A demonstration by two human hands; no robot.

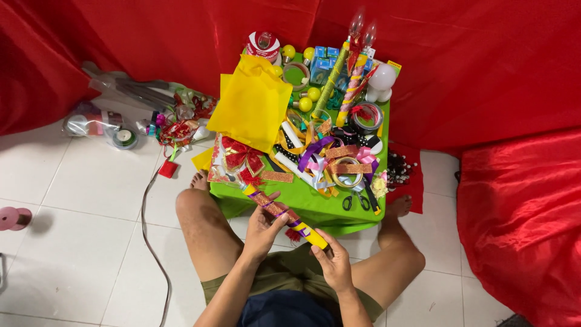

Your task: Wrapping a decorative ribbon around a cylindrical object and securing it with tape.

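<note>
Red cloth draped behind a crowded green table point(315, 209). Off its near edge, both hands, left hand point(261, 229) and right hand point(333, 261), gripped a yellow stick wound with glittery ribbon point(284, 215); a loosened grip might have let the winding unravel.

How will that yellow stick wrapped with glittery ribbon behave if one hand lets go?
The yellow stick wrapped with glittery ribbon looks stiff: it spans straight between the left hand and right hand. It is probably light, being slim. Round in shape, it may roll on the green table, though the ribbon wrap might slow that.
</note>
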